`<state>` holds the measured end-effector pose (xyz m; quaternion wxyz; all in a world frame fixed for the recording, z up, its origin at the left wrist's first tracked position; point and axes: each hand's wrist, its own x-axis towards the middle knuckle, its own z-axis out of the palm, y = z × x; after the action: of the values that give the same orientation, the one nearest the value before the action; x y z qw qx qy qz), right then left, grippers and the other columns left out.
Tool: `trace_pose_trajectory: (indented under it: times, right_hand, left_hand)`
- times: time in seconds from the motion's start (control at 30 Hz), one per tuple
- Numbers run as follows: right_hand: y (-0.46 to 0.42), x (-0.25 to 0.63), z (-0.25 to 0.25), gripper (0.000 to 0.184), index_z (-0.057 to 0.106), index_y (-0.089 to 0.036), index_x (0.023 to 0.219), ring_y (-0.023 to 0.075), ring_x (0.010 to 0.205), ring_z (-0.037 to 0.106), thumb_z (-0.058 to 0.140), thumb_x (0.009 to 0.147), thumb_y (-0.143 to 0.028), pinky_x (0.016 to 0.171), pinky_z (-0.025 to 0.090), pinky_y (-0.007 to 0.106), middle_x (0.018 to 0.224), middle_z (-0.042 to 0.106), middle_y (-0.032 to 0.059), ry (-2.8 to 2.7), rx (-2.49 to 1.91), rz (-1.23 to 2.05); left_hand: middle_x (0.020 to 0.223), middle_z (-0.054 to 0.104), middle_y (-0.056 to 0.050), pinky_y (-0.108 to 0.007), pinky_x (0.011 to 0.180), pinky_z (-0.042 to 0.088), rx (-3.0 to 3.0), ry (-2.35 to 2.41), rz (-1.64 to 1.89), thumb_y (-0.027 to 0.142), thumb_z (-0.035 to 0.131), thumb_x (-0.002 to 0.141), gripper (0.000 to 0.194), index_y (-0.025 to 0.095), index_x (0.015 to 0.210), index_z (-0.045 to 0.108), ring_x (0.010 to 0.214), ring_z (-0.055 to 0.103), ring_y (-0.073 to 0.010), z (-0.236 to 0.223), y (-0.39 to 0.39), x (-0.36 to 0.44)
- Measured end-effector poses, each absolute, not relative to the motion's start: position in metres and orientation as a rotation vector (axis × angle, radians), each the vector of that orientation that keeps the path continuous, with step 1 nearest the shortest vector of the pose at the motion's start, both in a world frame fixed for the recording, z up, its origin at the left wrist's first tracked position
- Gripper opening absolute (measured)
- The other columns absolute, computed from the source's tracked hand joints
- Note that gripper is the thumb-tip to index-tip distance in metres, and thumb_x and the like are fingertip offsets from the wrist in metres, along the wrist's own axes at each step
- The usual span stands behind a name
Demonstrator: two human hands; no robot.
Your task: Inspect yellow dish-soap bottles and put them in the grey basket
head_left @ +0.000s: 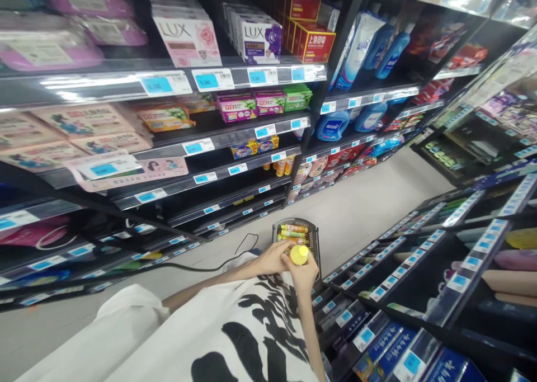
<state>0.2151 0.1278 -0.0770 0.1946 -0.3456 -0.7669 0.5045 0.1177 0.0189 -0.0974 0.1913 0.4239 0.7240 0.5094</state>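
In front of my body, I see a bottle with a round yellow cap (299,254) from above, its body mostly hidden below the cap. My right hand (305,270) is closed around it, thumb and fingers on either side of the cap end. My left hand (273,257) is closed against the bottle's left side, with its fingertips partly hidden. Just beyond both hands, a dark shopping basket (318,253) holds several yellow and orange bottles (292,229) lying on their sides.
Shelves with price tags line both sides. On the left are soap boxes (187,38) and blue detergent bottles (333,126); on the right, blue packages (388,345). Pale floor (377,194) runs between them. A black cable-like line (197,268) crosses the lower left.
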Motion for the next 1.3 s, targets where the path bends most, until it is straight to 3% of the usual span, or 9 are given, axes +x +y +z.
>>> trace_pose_trajectory:
  times: [0.3, 0.63, 0.83, 0.9, 1.03, 1.13, 1.3]
  right_hand:
    - [0.132, 0.222, -0.083, 0.059, 0.073, -0.014, 0.112, 0.0309, 0.104, 0.071, 0.085, 0.06, -0.04, 0.095, 0.054, 0.041, 0.113, 0.076, 0.0145, -2.131, -1.013, 1.448]
    - [0.134, 0.206, -0.076, 0.065, 0.074, -0.013, 0.111, 0.0288, 0.089, 0.071, 0.087, 0.058, -0.05, 0.088, 0.055, 0.04, 0.102, 0.078, 0.0127, -2.293, -1.013, 1.444]
    - [0.121, 0.178, -0.084, 0.068, 0.07, -0.016, 0.121, 0.0312, 0.102, 0.071, 0.086, 0.061, -0.046, 0.095, 0.054, 0.042, 0.113, 0.076, 0.0133, -2.381, -0.823, 1.569]
    - [0.117, 0.168, -0.087, 0.067, 0.07, -0.017, 0.122, 0.0323, 0.106, 0.07, 0.086, 0.062, -0.044, 0.098, 0.053, 0.045, 0.115, 0.076, 0.0132, -2.398, -0.784, 1.614]
    - [0.12, 0.154, -0.089, 0.057, 0.069, -0.014, 0.121, 0.0293, 0.114, 0.07, 0.081, 0.071, -0.04, 0.1, 0.054, 0.043, 0.122, 0.073, 0.0158, -2.211, -0.714, 1.884]
    - [0.134, 0.151, -0.089, 0.054, 0.068, -0.015, 0.12, 0.0288, 0.113, 0.071, 0.079, 0.074, -0.041, 0.096, 0.058, 0.042, 0.121, 0.073, 0.017, -2.106, -0.709, 2.005]
    - [0.159, 0.154, -0.091, 0.044, 0.071, -0.017, 0.109, 0.0324, 0.098, 0.076, 0.073, 0.08, -0.05, 0.08, 0.062, 0.044, 0.105, 0.078, 0.0152, -2.23, -0.785, 2.012]
  left_hand:
    - [0.119, 0.07, -0.01, -0.035, 0.097, 0.053, 1.225, 1.995, 1.386, 0.018, 0.073, 0.067, 0.056, 0.019, 0.121, 0.059, 0.107, 0.068, -0.0251, -0.11, 0.027, 0.118]
    - [0.116, 0.073, -0.01, -0.035, 0.092, 0.055, 1.112, 2.131, 1.366, 0.021, 0.074, 0.062, 0.056, 0.018, 0.117, 0.066, 0.101, 0.07, -0.0266, -0.106, 0.023, 0.11]
    - [0.117, 0.073, -0.009, -0.033, 0.092, 0.053, 0.953, 2.249, 1.347, 0.022, 0.073, 0.063, 0.056, 0.02, 0.118, 0.068, 0.1, 0.07, -0.0254, -0.101, -0.005, 0.098]
    - [0.112, 0.074, -0.007, -0.033, 0.09, 0.052, 0.861, 2.291, 1.262, 0.024, 0.074, 0.063, 0.053, 0.023, 0.115, 0.069, 0.097, 0.07, -0.0251, -0.1, -0.013, 0.092]
    - [0.083, 0.074, 0.0, -0.028, 0.074, 0.049, 0.735, 2.321, 1.156, 0.027, 0.075, 0.062, 0.04, 0.025, 0.102, 0.07, 0.076, 0.068, -0.0217, -0.104, -0.014, 0.071]
    - [0.075, 0.072, 0.003, -0.027, 0.071, 0.048, 0.616, 2.349, 1.153, 0.028, 0.078, 0.059, 0.036, 0.025, 0.095, 0.07, 0.072, 0.067, -0.0206, -0.114, -0.004, 0.047]
    - [0.083, 0.074, 0.001, -0.027, 0.072, 0.049, 0.312, 2.428, 1.244, 0.026, 0.078, 0.061, 0.035, 0.022, 0.094, 0.068, 0.081, 0.069, -0.0206, -0.136, 0.027, -0.012]
